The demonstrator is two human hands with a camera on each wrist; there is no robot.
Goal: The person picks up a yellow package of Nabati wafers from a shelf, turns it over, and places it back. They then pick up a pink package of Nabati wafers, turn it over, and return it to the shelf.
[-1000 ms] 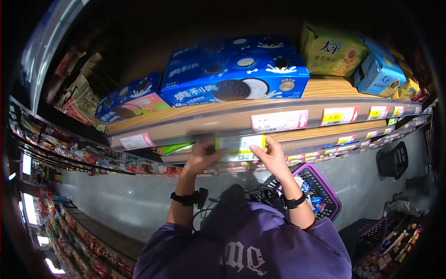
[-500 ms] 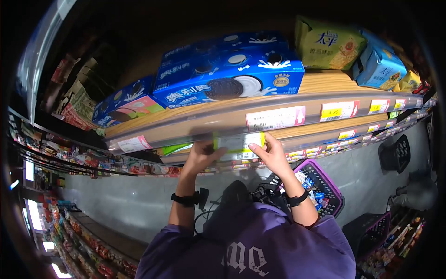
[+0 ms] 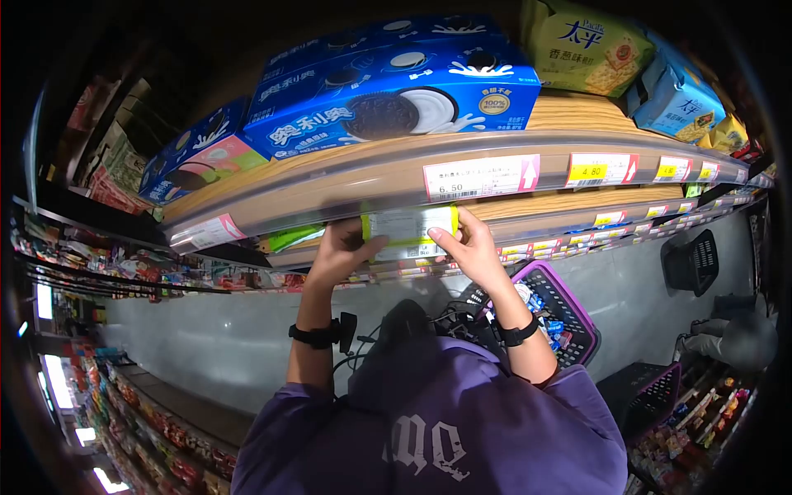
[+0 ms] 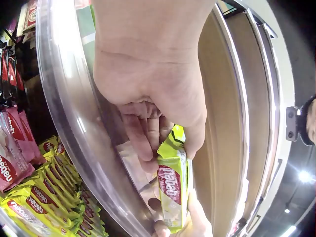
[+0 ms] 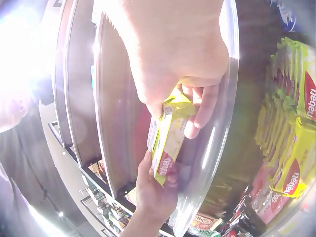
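Both hands hold a yellow-green nabati wafer packet [image 3: 410, 226] in front of the shelf edge, its pale printed back turned up toward the head camera. My left hand [image 3: 337, 250] pinches one end between thumb and fingers. At the opposite end, my right hand [image 3: 476, 247] grips it with the thumb on the printed side. The red nabati logo on the packet [image 4: 170, 185] shows in the left wrist view. From the right wrist, the packet [image 5: 170, 138] appears stretched between the two hands, with its crimped end by the right fingers.
Blue Oreo boxes [image 3: 396, 103] stand on the wooden shelf [image 3: 569, 115], beside green cracker packs [image 3: 586, 49] and a light-blue pack [image 3: 678, 99]. Price tags [image 3: 483, 176] line its edge. More nabati packets [image 4: 37, 202] fill a shelf. A purple-rimmed basket [image 3: 577, 309] holds goods on the floor.
In the head view the shelf and its boxes have shifted upward and left, and the hands with the packet slightly so. Both hands keep their hold on the wafer packet.
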